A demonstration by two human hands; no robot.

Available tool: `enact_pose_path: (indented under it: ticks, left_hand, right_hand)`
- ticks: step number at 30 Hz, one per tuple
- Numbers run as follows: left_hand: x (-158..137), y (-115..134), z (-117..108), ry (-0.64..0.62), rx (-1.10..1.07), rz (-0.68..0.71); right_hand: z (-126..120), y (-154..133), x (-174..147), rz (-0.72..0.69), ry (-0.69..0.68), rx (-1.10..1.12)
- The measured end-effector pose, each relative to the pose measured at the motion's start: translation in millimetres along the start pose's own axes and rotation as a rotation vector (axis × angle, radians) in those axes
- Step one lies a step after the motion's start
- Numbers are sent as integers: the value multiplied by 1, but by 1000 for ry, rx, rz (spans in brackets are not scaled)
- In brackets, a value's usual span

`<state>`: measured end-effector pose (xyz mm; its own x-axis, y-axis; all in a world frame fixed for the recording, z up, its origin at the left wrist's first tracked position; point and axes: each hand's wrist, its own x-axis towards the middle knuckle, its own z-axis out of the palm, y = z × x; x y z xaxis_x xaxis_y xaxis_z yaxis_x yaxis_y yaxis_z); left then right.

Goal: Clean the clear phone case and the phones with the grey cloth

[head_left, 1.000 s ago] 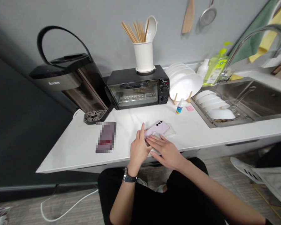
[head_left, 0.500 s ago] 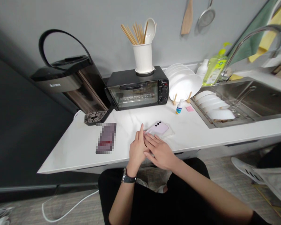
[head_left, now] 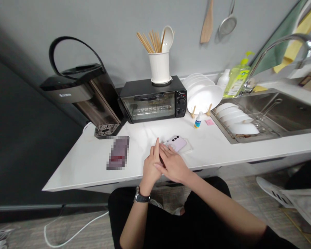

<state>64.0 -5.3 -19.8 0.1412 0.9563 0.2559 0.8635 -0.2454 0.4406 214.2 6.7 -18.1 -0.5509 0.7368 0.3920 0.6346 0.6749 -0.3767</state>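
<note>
My left hand [head_left: 151,167], with a watch [head_left: 141,197] at the wrist, is over the counter's front edge. Its index finger points up and its other fingers are partly bent; what they hold, if anything, is hidden. Against it lies my right hand [head_left: 175,166], fingers stretched towards the left hand's fingers and thumb apart. The hands touch, with a dark gap between them. Just beyond the right fingertips, a lilac phone [head_left: 180,144], camera side up, rests on the counter, with a clear phone case or sleeve [head_left: 188,147] around or under it; which, I cannot tell.
A blurred-out purple flat object [head_left: 118,154] lies left on the white counter [head_left: 85,169]. Behind stand a water dispenser [head_left: 93,93], a toaster oven [head_left: 150,103], plates [head_left: 204,98] and a small spray bottle [head_left: 198,121]. A sink [head_left: 274,110] with bowls [head_left: 243,128] is at right.
My right hand has shifted slightly left, further onto the left hand. A bit of pink seen at the fingers no longer shows. The view has tilted a little.
</note>
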Motion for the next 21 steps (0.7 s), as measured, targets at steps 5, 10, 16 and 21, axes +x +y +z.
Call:
enact_pose_path:
  ticks: [5, 10, 16, 21]
  left_hand:
    - [0, 0, -1, -8, -45, -2]
    - [3, 4, 1, 28, -71, 9]
    - [1, 1, 3, 18, -12, 6]
    - [1, -2, 2, -21, 10, -19]
  right_hand:
    - [-15, 2, -35, 4, -21, 61]
    - [-33, 63, -29, 157, 31, -110]
    - [-7, 28, 3, 78, 20, -65]
    - [-8, -5, -23, -34, -38, 61]
